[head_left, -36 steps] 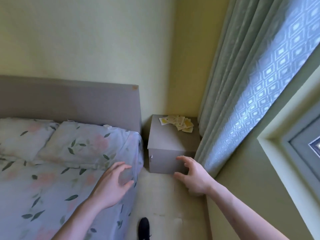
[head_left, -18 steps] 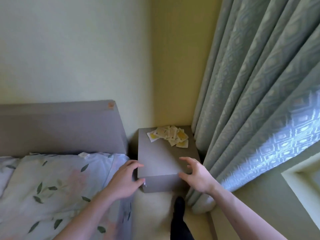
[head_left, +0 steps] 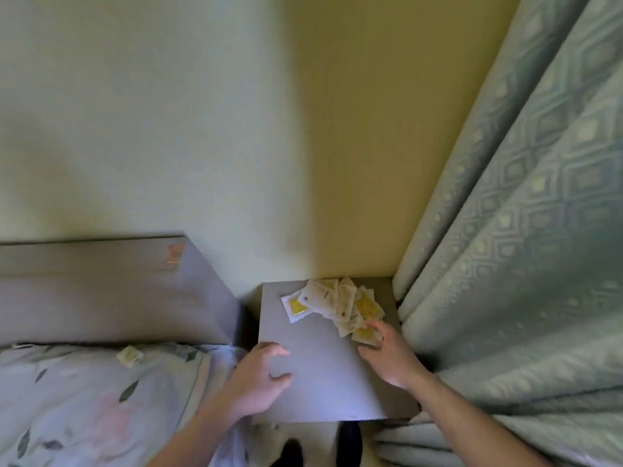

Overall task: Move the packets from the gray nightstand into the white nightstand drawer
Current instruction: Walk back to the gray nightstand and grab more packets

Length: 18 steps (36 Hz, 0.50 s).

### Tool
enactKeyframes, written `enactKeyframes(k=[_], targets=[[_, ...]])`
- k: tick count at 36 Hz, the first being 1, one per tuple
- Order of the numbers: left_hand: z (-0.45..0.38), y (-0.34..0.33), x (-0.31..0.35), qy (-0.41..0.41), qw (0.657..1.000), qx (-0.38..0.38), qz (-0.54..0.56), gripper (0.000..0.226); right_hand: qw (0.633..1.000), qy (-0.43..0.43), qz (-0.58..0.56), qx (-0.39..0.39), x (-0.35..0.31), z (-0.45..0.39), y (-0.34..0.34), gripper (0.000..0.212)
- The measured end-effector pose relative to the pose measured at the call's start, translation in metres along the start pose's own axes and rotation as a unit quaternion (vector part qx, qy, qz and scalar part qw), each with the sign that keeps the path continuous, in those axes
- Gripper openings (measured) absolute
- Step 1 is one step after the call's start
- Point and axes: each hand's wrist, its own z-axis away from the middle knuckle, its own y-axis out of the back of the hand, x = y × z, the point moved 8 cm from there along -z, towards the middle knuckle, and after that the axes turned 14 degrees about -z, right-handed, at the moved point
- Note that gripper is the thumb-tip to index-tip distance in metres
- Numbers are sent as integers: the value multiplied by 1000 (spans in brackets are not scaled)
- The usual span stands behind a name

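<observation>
the first pickup is only starting: the right hand [head_left: 391, 357] reaches with loosely spread fingers onto the near edge of the packets [head_left: 337, 306] heaped at the gray nightstand [head_left: 320, 375]'s back corner, gripping nothing yet, while the left hand [head_left: 258, 379] hovers half-curled and empty, so closing on a packet seems next.

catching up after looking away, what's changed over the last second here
The person stepped up close to the gray nightstand. The right hand went from its front edge forward to the near edge of the packets, fingertips touching one. The left hand moved off the bed onto the nightstand's top. The packets lie in the same pile; nothing is lifted.
</observation>
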Motion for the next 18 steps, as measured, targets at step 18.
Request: enactKeyframes(k=[18], targets=[[-297,-82,-59,211,974,24,82,61,996,-22,-29,84,114,-172,12,47]])
